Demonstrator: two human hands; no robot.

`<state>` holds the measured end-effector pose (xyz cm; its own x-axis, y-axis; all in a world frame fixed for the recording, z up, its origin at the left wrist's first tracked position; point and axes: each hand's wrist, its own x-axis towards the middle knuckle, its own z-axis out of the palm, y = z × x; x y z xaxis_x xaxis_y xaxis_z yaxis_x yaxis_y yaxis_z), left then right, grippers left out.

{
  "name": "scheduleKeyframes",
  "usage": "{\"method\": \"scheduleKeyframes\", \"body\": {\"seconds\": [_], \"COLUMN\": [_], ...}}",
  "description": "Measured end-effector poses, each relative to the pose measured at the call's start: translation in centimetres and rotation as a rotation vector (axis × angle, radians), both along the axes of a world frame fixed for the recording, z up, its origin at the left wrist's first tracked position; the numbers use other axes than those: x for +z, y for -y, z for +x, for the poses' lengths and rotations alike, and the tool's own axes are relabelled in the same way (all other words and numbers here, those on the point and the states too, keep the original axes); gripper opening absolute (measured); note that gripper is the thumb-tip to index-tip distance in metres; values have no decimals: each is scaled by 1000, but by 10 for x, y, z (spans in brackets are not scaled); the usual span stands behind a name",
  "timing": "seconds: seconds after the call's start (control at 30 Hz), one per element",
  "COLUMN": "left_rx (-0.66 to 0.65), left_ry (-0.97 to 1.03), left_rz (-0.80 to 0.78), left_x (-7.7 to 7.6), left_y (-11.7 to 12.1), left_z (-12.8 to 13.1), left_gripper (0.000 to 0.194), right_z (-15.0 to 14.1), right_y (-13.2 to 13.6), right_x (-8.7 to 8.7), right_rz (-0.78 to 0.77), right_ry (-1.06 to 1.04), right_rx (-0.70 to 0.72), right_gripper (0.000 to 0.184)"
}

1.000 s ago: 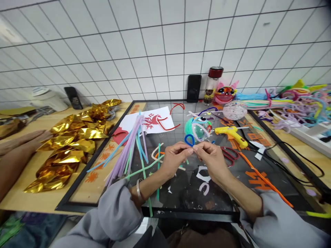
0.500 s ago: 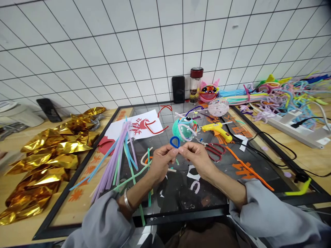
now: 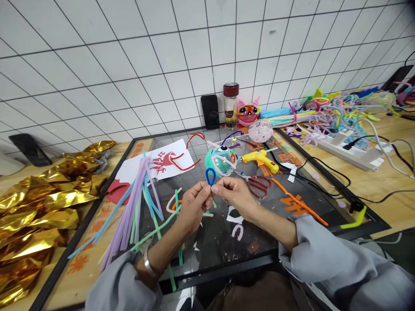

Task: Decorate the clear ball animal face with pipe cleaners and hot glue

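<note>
A blue pipe cleaner (image 3: 210, 175), bent into a small loop, stands up between my two hands. My left hand (image 3: 193, 207) pinches its base from the left. My right hand (image 3: 235, 195) pinches the same spot from the right, so the fingertips meet. Both hands hover over the black-framed glass board (image 3: 227, 242). Just behind the loop sits a clear ball wrapped in teal and white pipe cleaners (image 3: 221, 160).
A bundle of pastel pipe cleaners (image 3: 136, 203) lies left of my hands. Red scissors (image 3: 258, 184) and a yellow glue gun (image 3: 259, 159) lie to the right. Gold foil (image 3: 42, 203) covers the far left; a power strip (image 3: 350, 153) and tangled pipe cleaners (image 3: 337, 114) fill the right.
The view has swung to the right, so the foil slid left and more of the right side shows. My hands keep the same pinch on the blue loop.
</note>
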<state>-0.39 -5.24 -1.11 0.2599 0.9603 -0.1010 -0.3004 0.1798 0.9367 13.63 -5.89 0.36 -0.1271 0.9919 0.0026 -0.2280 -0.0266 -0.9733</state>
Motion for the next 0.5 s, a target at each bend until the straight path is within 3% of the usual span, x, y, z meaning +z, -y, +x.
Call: {"method": "scheduleKeyframes", "body": {"seconds": [0.23,0.5], "left_rx": [17,29], "left_ry": [-154,-157], "left_rz": [108,116], "left_x": [-5,-7], "left_y": [0,-2], "left_z": [2,3], "left_gripper": [43,45], "right_z": [6,6], "right_y": [-4,-6], "right_x": [-5,-8], "right_rz": [78,103], "right_ry": [77,124], "right_rx": [-102,-187], "right_gripper": [52,54]}}
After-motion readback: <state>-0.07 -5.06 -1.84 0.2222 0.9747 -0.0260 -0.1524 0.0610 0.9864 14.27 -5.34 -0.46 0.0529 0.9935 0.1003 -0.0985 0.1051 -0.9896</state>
